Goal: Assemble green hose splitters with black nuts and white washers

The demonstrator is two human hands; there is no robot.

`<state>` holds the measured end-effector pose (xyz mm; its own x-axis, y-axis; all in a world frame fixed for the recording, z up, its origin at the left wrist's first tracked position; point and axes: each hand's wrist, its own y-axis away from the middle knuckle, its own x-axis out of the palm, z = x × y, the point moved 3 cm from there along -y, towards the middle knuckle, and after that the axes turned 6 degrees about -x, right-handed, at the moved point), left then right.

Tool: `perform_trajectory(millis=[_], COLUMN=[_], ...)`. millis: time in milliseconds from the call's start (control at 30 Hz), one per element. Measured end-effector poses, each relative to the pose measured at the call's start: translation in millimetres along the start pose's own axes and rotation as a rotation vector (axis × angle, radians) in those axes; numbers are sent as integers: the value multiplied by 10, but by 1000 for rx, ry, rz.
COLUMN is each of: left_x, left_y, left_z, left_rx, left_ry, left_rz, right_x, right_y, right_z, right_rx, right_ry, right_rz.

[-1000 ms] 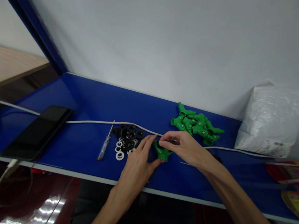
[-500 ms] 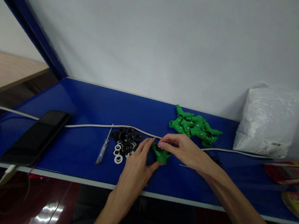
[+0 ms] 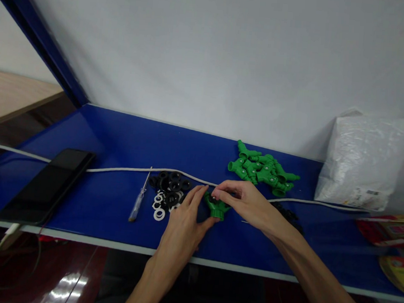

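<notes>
A green plastic Y-shaped hose connector (image 3: 217,211) stands near the front of the blue table. My left hand (image 3: 186,220) steadies it from the left, the thumb against its ribbed collar and the fingers along its upper side. Over its top my right hand (image 3: 237,199) is closed in a pinch. A small dark part (image 3: 214,198) shows at those fingertips, at the connector's upper side; its exact shape is hidden. Left of my left hand lie black rings (image 3: 174,186) and white washers (image 3: 159,214). A pile of similar green connectors (image 3: 266,170) rests behind my right hand.
A clear-handled screwdriver (image 3: 137,205) lies left of the washers. Farther left is a black phone (image 3: 47,185). A white cable (image 3: 126,169) crosses the blue table (image 3: 111,223). Small black parts (image 3: 288,215) sit beyond my right wrist, and a white plastic package (image 3: 364,161) stands at the right.
Both hands hold nearly the same pose at the connector. My right fingertips have shifted very slightly left, and the whole view has moved a little.
</notes>
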<state>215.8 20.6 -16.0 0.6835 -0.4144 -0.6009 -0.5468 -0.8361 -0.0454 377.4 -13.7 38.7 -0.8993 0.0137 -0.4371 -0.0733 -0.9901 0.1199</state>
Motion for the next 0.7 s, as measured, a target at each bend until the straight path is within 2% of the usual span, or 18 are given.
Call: perform_trajectory(millis=[333,567,633,700], left_x=[-4,-14,-22,-25], left_y=[1,-18,-17,-14], left_z=[-2,8,-4,-7], left_rx=[-11,-23,-18,-16], left_ry=[6,-63,-73,-75], left_rz=[12,-7,-6,-12], right_x=[33,66,73,58], right_y=[-29,-77,26,214], right_z=[-80,-97,-79,-70], right_rx=[-53,-62,-121,-269], right_ry=[-23,50,140,360], right_rz=[-52,-93,-188,-371])
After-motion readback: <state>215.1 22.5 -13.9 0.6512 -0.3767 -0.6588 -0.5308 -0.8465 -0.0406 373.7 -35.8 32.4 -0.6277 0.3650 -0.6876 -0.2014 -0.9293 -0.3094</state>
